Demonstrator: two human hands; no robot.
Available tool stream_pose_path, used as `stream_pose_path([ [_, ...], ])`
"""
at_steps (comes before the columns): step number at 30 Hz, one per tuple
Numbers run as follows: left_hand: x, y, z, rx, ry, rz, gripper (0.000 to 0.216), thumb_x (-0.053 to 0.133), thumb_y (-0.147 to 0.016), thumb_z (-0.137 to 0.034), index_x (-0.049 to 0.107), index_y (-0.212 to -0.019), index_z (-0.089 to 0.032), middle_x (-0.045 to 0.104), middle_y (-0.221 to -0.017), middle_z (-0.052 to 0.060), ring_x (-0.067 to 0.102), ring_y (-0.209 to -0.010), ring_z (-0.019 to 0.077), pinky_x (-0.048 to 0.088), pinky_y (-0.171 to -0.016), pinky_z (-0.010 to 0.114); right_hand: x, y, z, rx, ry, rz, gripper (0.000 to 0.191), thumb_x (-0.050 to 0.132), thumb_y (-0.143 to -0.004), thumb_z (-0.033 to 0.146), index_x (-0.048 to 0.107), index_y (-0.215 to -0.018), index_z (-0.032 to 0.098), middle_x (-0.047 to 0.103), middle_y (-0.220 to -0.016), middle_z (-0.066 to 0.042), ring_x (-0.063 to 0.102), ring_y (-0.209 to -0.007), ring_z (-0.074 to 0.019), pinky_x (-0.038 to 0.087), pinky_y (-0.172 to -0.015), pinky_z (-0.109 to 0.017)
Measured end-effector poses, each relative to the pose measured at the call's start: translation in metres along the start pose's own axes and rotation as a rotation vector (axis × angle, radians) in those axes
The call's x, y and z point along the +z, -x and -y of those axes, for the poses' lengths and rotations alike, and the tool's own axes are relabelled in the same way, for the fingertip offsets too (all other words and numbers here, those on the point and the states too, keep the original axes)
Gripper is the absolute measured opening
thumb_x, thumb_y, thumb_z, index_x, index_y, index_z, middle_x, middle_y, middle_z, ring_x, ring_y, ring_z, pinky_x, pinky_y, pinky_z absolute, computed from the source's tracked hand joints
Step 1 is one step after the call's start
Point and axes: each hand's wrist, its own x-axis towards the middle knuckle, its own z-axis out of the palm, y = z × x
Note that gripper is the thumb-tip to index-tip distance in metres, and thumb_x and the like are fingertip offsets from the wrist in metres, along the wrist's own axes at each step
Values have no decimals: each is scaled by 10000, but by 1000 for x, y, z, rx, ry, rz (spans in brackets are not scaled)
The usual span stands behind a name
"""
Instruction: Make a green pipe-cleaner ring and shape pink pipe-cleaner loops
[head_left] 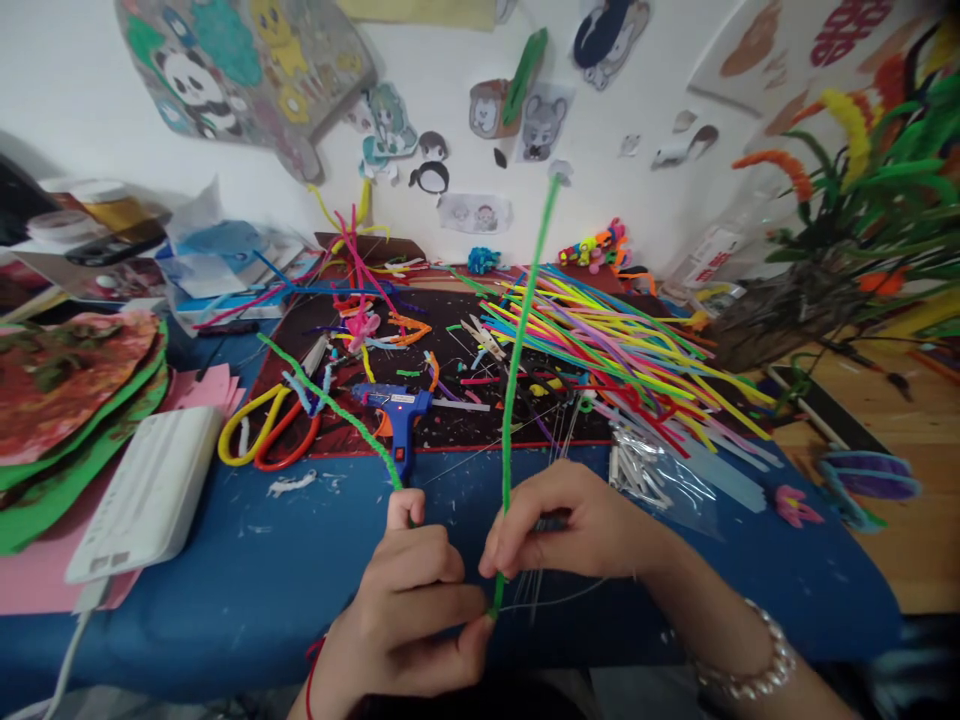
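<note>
— So, what's in those hands?
— A long green pipe cleaner, fuzzy and bright. It stands nearly upright over the near part of the table, its tip leaning a touch to the right.
— Who has it?
— Both. The right hand has its grip clamped on the stem low down, fingertips pinched together. The left hand closes on the bottom end.
— And that other green strand?
— A second green pipe cleaner, same fuzz, comes out of the left fist and slants far and left, past the blue glue gun, with the scissors just left of it.
— Anything behind?
— A heap of coloured pipe cleaners, far and right on the table.
</note>
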Motion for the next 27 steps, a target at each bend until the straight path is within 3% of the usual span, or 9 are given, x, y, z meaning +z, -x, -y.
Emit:
stream_pose_path([
  [4, 1, 2, 1, -4, -9, -27, 120, 577, -741, -108, 599, -662, -196, 458, -567, -58, 416, -506, 93, 341, -743, 401, -13, -7, 5, 112, -201, 40, 98, 617, -857, 177, 658, -946, 173, 734, -886, -28, 694, -727, -102, 583, -678, -231],
  [8, 1, 1, 1, -8, -23, -55, 116, 583, -720, -103, 586, -647, -194, 446, -574, -54, 405, -514, 95, 341, -738, 409, -17, -10, 11, 123, -62, 75, 199, 644, -823, 123, 634, -1014, 179, 720, -904, -19, 688, -789, -101, 570, -726, -230],
  [12, -1, 0, 0, -38, -49, -121, 120, 563, -715, -110, 567, -628, -193, 442, -598, -45, 409, -530, 99, 353, -740, 415, -17, -8, 10, 122, 57, 71, 177, 599, -859, 156, 638, -1028, 192, 713, -968, -24, 693, -838, -117, 571, -732, -244],
  [17, -2, 0, -1, -45, -69, -207, 121, 550, -723, -107, 589, -641, -187, 424, -635, -32, 432, -560, 109, 361, -724, 407, -2, 4, 0, 35, 412, -30, 153, 612, -873, 211, 674, -1012, 224, 722, -868, 13, 678, -762, -104, 532, -696, -214],
  [22, -4, 2, 1, -48, -71, -202, 116, 553, -733, -86, 619, -706, -178, 435, -665, -18, 435, -603, 128, 356, -717, 412, 27, 18, -1, -114, 826, -283, 147, 622, -873, 332, 726, -895, 230, 599, -715, -5, 555, -691, -137, 452, -620, -264],
  [27, -5, 3, 3, -40, -40, -122, 138, 564, -755, -63, 636, -799, -172, 514, -693, -1, 482, -637, 138, 367, -729, 411, 49, 27, -8, -149, 708, -385, 210, 539, -927, 353, 671, -937, 189, 631, -858, -39, 566, -817, -155, 463, -730, -310],
])
